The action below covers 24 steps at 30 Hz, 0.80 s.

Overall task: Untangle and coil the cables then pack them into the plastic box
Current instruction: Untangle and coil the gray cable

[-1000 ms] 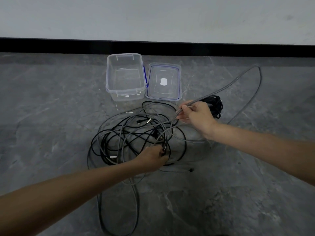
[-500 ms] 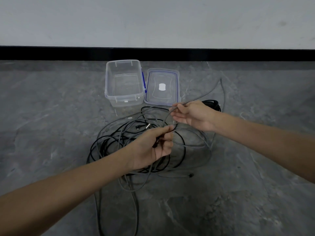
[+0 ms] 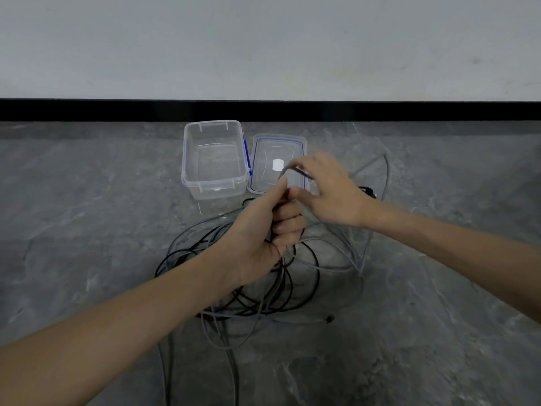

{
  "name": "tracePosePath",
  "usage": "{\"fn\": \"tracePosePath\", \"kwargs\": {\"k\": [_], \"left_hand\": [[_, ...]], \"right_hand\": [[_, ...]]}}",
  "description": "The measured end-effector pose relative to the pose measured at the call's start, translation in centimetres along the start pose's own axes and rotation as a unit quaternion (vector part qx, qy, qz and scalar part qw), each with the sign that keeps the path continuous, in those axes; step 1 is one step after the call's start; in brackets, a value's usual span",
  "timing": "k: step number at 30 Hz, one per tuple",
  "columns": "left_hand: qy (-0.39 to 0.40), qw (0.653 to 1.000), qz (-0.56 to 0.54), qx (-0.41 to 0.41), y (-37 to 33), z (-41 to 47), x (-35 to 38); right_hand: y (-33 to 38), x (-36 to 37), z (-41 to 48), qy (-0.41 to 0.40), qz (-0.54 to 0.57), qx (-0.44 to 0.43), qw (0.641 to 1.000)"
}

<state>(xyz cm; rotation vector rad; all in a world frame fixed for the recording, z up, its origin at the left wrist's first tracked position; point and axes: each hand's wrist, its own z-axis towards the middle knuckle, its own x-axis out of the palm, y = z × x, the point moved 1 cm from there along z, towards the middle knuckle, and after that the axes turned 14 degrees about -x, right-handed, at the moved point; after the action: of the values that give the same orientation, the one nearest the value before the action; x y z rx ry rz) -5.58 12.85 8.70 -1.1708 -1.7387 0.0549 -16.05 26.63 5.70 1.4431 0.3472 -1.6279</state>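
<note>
A tangle of black cables (image 3: 304,291) and a grey cable (image 3: 330,266) lies on the grey floor. My left hand (image 3: 263,230) is raised above the tangle and grips a bundle of cable strands in its fist. My right hand (image 3: 328,191) is just right of it and pinches a bend of the grey cable near its dark end. The grey cable loops out to the right (image 3: 386,174). The clear plastic box (image 3: 215,183) stands open and empty behind the hands.
The box's blue-rimmed lid (image 3: 263,148) lies flat to the right of the box. A black baseboard (image 3: 87,110) and a pale wall close the far side. More cable strands (image 3: 168,373) trail toward the near edge. A small black coil (image 3: 367,191) lies behind my right wrist.
My left hand has lifted from the floor with the cable strands. My right hand has drawn in toward the left hand, and the far grey loop has shrunk.
</note>
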Motion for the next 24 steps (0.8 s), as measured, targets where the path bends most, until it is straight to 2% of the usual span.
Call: {"fn": "tracePosePath", "kwargs": {"k": [3,6,9,12,14,17,22,23,24], "left_hand": [[-0.005,1.000,0.021,0.013,-0.7,-0.1,0.1],[0.001,0.999,0.029,0.044,-1.7,-0.2,0.4],[-0.031,0.989,0.073,0.125,-3.2,-0.1,1.0],[-0.076,0.969,0.095,0.216,-4.6,0.4,1.4],[-0.119,0.940,0.154,0.282,-4.9,0.8,0.9],[-0.191,0.865,0.304,0.350,-4.6,1.6,-0.2],[-0.213,0.788,0.499,0.292,-4.5,2.3,-3.1],[-0.203,0.778,0.526,0.276,-4.4,2.3,-3.7],[-0.186,0.787,0.531,0.255,-4.1,2.1,-4.0]], "right_hand": [[0.5,1.4,-0.6,0.022,0.022,-0.005,1.000],[1.9,2.1,-1.1,0.061,0.135,0.029,0.989],[4.0,2.3,-1.6,0.102,0.177,0.025,0.979],[6.5,2.3,-1.6,0.112,0.170,-0.029,0.979],[7.4,1.9,-1.3,0.100,0.165,-0.053,0.980],[8.2,0.9,-1.1,0.114,0.151,-0.089,0.978],[7.6,-1.3,-1.7,0.150,0.088,-0.123,0.977],[7.1,-1.8,-1.8,0.152,0.073,-0.129,0.977],[6.8,-2.3,-1.9,0.151,0.065,-0.135,0.977]]}}
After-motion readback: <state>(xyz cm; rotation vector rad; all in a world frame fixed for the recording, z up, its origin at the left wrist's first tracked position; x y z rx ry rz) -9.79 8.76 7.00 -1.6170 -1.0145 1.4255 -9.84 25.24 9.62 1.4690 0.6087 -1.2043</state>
